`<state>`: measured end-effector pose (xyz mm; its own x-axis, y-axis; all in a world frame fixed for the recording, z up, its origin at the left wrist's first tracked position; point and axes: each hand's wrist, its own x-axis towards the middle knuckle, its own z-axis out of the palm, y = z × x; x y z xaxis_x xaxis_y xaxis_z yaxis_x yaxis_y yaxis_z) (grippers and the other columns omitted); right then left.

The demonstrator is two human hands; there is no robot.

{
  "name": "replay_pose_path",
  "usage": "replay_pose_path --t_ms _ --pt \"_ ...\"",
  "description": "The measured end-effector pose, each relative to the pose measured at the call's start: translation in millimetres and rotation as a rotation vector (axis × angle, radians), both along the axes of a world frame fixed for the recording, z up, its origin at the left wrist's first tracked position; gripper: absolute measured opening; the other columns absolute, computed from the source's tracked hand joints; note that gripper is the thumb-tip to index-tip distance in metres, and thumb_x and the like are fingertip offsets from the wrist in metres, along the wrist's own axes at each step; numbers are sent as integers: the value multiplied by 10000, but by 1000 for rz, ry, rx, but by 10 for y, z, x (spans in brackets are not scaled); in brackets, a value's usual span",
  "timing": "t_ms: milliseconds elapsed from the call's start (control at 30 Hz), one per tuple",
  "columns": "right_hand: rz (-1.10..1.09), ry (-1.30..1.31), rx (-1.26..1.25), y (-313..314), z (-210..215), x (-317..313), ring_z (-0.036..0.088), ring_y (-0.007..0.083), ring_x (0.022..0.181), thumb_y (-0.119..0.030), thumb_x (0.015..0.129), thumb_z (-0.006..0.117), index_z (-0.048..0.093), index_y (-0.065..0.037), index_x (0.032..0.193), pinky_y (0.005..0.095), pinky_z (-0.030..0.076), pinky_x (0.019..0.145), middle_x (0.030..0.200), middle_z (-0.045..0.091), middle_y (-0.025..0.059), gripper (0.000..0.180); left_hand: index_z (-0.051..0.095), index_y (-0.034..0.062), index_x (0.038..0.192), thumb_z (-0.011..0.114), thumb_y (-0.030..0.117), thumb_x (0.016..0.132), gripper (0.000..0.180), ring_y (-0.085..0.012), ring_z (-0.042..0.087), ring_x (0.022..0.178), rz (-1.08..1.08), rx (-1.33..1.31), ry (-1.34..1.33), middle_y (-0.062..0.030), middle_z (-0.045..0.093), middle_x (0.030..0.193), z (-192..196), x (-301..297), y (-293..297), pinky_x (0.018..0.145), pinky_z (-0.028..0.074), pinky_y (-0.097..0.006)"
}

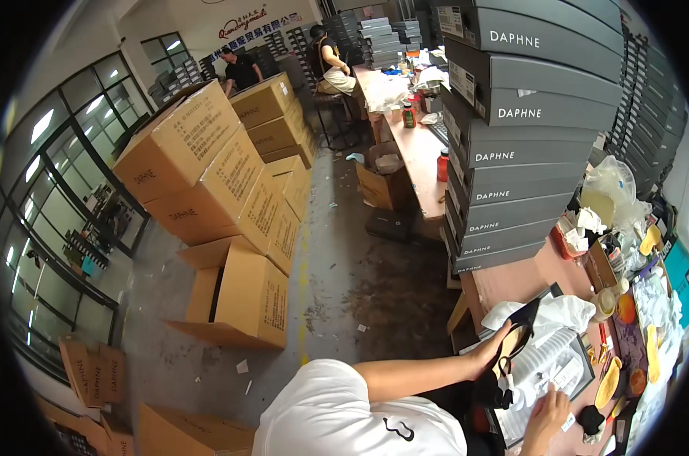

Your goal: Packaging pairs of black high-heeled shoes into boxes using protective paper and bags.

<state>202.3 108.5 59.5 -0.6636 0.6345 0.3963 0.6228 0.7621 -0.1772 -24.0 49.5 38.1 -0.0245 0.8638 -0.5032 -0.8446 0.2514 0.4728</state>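
Observation:
My left hand (487,356) is closed around a black strappy sandal (518,340) with a tan insole, held tilted above an open shoebox (585,357). White tissue paper (566,313) rises at the box's far side, and clear and white wrapping (546,349) fills the inside. Low over the box's near right side, my right hand (547,416) has its fingers drawn together at the white wrapping; what they pinch, if anything, is too small to make out. A small white tag (568,422) shows beside that hand.
A tall stack of dark grey shoeboxes (523,159) stands on the table (504,285) beyond my hands. Yellow insole-shaped pieces (608,382), jars (604,302) and loose wrapping crowd the right side. Large cartons (230,190) line the floor at left. Two people (242,72) are far off.

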Motion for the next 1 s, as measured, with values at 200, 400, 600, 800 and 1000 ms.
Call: replay_pose_path --t_ms 200,400,600,800,1000 --pt "85 256 -656 -305 201 -219 392 359 1275 -138 861 532 462 85 1263 385 193 1121 1261 498 243 465 502 166 1221 388 772 817 737 -70 488 686 -72 55 108 13 463 884 258 339 34 398 417 -227" --pt "-118 204 -721 -26 -168 -894 367 529 1166 -322 927 480 490 93 1171 520 238 1050 1200 403 437 482 190 12 1464 223 603 967 773 -195 184 1390 -23 129 311 -80 191 1523 -89 638 -67 1137 148 -313" --pt "91 259 -531 -69 77 -1217 515 402 804 -293 888 500 565 26 833 594 292 957 795 549 205 331 470 127 1273 307 692 901 696 -193 523 1138 37 0 217 -35 546 1224 215 308 -301 929 450 -358" --pt "136 240 -590 -461 -95 -1152 511 441 858 -494 956 365 570 167 883 667 162 1023 826 519 277 695 557 91 1058 438 560 930 501 -252 608 890 -5 -116 245 -88 615 930 -55 -62 31 751 522 -436" --pt "372 299 -883 -475 -24 -834 393 412 1192 -440 973 350 485 66 1172 523 257 1026 1183 448 296 560 523 103 1133 483 439 960 379 -169 587 786 -118 88 574 -68 587 935 248 65 39 706 519 -337"
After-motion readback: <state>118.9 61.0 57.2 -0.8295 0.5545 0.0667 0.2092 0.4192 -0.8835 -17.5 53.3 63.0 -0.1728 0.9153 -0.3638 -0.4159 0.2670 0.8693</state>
